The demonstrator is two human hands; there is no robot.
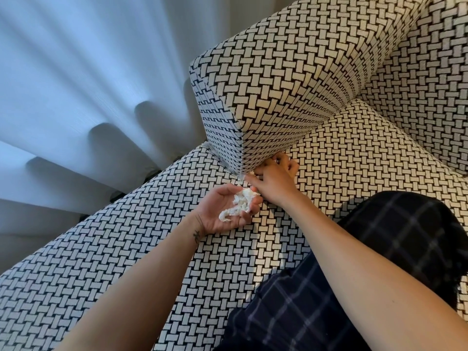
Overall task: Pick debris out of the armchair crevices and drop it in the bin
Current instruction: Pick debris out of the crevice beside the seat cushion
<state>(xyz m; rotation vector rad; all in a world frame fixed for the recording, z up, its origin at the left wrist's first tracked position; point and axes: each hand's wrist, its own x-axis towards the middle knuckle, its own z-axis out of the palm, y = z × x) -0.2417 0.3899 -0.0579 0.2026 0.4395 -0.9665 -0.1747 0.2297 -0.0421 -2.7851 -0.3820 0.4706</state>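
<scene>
The armchair (354,153) is covered in black-and-white woven-pattern fabric; its armrest block (273,92) meets the seat cushion (141,249) at a crevice. My left hand (225,211) lies palm up on the seat, fingers loosely cupped round crumpled white tissue scraps (240,205). My right hand (273,178) is at the foot of the armrest, fingertips curled into the crevice; a small white scrap (247,176) shows by its thumb. What the fingertips hold is hidden. No bin is in view.
Pale pleated curtains (88,84) hang at the left behind the chair. My leg in dark checked trousers (354,287) rests on the seat at the lower right. The chair back (430,84) rises at the upper right.
</scene>
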